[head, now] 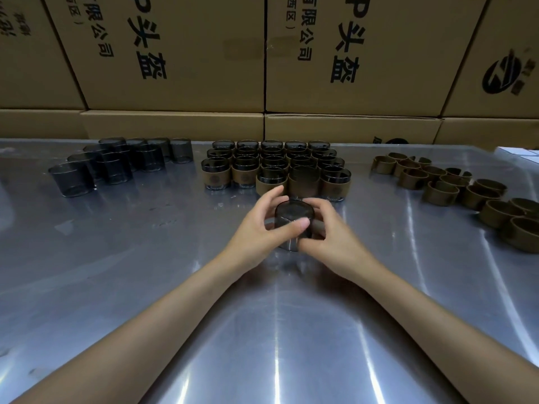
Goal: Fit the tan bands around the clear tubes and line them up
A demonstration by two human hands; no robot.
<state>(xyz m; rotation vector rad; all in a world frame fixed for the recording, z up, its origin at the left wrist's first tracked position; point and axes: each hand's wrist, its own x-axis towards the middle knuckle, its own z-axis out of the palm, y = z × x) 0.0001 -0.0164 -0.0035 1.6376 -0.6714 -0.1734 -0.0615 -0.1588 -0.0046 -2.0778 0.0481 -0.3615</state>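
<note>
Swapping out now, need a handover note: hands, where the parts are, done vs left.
Left hand and right hand both grip one tube over the table; whether its band is on yet is unclear.
Done: banded tubes lined up in rows at centre back.
Left: bare tubes back left, loose bands on the right. Finish this tube, add it to the front row.

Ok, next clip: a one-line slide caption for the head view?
Both hands, left hand and right hand, grip a clear tube before rows of banded tubes on the metal table.
</note>
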